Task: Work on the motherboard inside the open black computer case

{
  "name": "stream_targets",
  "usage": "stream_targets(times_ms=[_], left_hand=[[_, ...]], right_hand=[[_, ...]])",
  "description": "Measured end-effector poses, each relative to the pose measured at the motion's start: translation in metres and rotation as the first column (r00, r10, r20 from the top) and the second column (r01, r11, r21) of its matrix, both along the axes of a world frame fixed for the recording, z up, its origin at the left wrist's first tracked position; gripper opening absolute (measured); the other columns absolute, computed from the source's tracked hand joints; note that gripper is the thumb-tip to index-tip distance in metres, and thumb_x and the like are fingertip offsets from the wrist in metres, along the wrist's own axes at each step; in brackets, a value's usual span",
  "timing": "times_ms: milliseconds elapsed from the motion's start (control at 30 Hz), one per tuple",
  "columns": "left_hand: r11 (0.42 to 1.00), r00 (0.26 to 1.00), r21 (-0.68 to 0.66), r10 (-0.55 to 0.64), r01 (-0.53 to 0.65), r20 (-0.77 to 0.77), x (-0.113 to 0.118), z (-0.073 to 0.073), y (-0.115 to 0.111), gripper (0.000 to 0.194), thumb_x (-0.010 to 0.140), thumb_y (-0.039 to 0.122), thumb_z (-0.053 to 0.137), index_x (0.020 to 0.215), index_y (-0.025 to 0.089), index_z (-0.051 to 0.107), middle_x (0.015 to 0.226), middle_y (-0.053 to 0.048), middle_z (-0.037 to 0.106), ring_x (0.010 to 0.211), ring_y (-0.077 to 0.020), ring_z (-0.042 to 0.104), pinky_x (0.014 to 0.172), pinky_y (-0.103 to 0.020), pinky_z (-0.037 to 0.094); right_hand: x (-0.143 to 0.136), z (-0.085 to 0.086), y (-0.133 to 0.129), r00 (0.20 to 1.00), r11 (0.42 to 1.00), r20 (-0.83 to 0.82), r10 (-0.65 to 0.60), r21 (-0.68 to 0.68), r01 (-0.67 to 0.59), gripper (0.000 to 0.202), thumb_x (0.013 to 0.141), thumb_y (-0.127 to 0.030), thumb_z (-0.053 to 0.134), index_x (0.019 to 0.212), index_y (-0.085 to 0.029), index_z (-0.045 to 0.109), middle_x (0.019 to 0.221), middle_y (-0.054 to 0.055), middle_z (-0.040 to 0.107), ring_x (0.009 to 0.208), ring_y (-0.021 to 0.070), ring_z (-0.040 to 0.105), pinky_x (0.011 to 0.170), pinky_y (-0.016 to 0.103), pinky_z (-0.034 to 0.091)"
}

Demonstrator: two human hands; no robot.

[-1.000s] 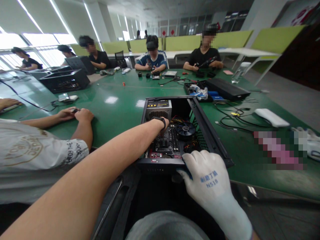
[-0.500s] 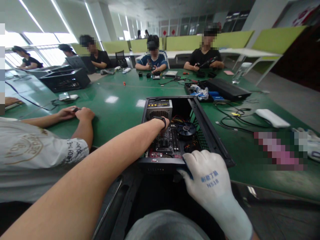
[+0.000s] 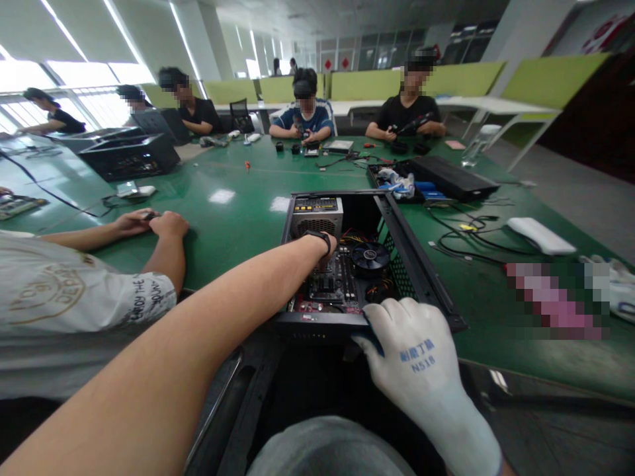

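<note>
An opened black computer case [image 3: 419, 264] lies at the table's near edge, its inside facing up. My bare left hand [image 3: 328, 250], with a dark band at the wrist, reaches down into it between the power supply [image 3: 317, 210] and the motherboard [image 3: 330, 287]. The forearm and wrist hide its fingers, so whatever they touch is out of sight. A round black fan [image 3: 370, 256] sits to the right of that hand. My right hand [image 3: 409, 337], in a white glove, grips the near wall of the case, fingers over the rim and thumb on the outside.
Beside me on the left, a co-worker's hands [image 3: 153, 223] hold a small dark thing. Black cables [image 3: 464, 235] and a white box [image 3: 540, 236] lie at the right. Behind the case stands a black tray [image 3: 451, 177] with gloves [image 3: 395, 183]. Other people sit across the green table [image 3: 223, 178].
Both my hands and the case stay practically in place. At the far left edge, another person's hand has gone from view, and a circuit board shows there now.
</note>
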State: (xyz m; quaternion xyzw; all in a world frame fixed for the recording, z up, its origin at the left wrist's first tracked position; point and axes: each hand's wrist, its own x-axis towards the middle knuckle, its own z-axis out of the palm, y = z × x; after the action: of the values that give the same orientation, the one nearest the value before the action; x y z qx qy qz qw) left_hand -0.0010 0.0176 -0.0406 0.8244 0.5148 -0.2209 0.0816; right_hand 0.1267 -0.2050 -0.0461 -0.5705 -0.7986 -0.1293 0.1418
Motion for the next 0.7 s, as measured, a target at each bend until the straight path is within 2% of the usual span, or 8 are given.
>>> stream_targets(times_ms=[100, 200, 367, 533, 633, 700], left_hand=[[1.0, 1.0, 0.013, -0.023, 0.023, 0.005, 0.0002, -0.0014, 0.0003, 0.042, 0.066, 0.042, 0.084, 0.085, 0.005, 0.078, 0.084, -0.017, 0.075, 0.095, -0.0319, 0.067, 0.097, -0.041, 0.05], [0.998, 0.997, -0.001, -0.058, 0.058, -0.055, -0.0002, -0.0028, 0.0008, 0.043, 0.065, 0.042, 0.084, 0.084, 0.005, 0.078, 0.085, -0.017, 0.075, 0.095, -0.0324, 0.067, 0.097, -0.041, 0.05], [1.0, 0.999, 0.003, -0.028, 0.028, -0.018, -0.0013, -0.0036, 0.0028, 0.044, 0.066, 0.048, 0.08, 0.085, 0.008, 0.08, 0.086, -0.018, 0.075, 0.097, -0.0366, 0.067, 0.094, -0.044, 0.051], [0.996, 0.996, 0.012, -0.082, 0.083, -0.044, -0.0045, -0.0038, 0.0054, 0.045, 0.07, 0.05, 0.074, 0.093, 0.012, 0.08, 0.097, -0.016, 0.076, 0.099, -0.0328, 0.068, 0.094, -0.038, 0.051], [0.996, 0.996, 0.055, -0.077, 0.075, 0.037, -0.0058, -0.0021, 0.004, 0.048, 0.074, 0.048, 0.069, 0.108, 0.015, 0.076, 0.107, -0.015, 0.075, 0.107, -0.0286, 0.067, 0.096, -0.031, 0.049], [0.994, 0.984, 0.104, -0.031, 0.012, 0.177, -0.0061, 0.0011, 0.0012, 0.047, 0.077, 0.046, 0.065, 0.113, 0.016, 0.074, 0.111, -0.014, 0.074, 0.109, -0.0274, 0.066, 0.095, -0.029, 0.048]], right_hand=[[0.0001, 0.0006, -0.0005, 1.0, 1.0, -0.001, 0.0, 0.005, 0.0, 0.023, 0.074, -0.036, 0.073, 0.089, -0.023, 0.062, 0.078, 0.004, 0.058, 0.075, 0.0228, 0.046, 0.067, 0.036, 0.019], [0.0003, 0.0013, -0.0012, 1.0, 1.0, 0.001, -0.004, 0.011, 0.004, 0.022, 0.074, -0.036, 0.073, 0.088, -0.023, 0.061, 0.077, 0.004, 0.057, 0.075, 0.0228, 0.046, 0.067, 0.036, 0.018], [0.0011, 0.0006, -0.002, 1.0, 1.0, -0.006, 0.004, 0.01, -0.004, 0.024, 0.075, -0.037, 0.073, 0.091, -0.024, 0.061, 0.079, 0.004, 0.057, 0.076, 0.023, 0.046, 0.067, 0.036, 0.019], [0.0005, 0.0005, -0.0022, 1.0, 1.0, 0.002, -0.009, -0.006, 0.009, 0.026, 0.074, -0.037, 0.075, 0.091, -0.023, 0.061, 0.079, 0.003, 0.056, 0.076, 0.0225, 0.045, 0.067, 0.036, 0.019], [-0.0008, 0.0019, -0.0028, 1.0, 1.0, 0.008, -0.012, -0.017, 0.012, 0.029, 0.075, -0.041, 0.075, 0.093, -0.023, 0.061, 0.081, 0.003, 0.057, 0.077, 0.0229, 0.046, 0.068, 0.035, 0.02], [-0.0018, 0.0029, -0.0034, 1.0, 1.0, 0.014, -0.024, -0.019, 0.025, 0.029, 0.076, -0.043, 0.075, 0.092, -0.023, 0.06, 0.081, 0.003, 0.057, 0.077, 0.0228, 0.047, 0.068, 0.035, 0.02]])
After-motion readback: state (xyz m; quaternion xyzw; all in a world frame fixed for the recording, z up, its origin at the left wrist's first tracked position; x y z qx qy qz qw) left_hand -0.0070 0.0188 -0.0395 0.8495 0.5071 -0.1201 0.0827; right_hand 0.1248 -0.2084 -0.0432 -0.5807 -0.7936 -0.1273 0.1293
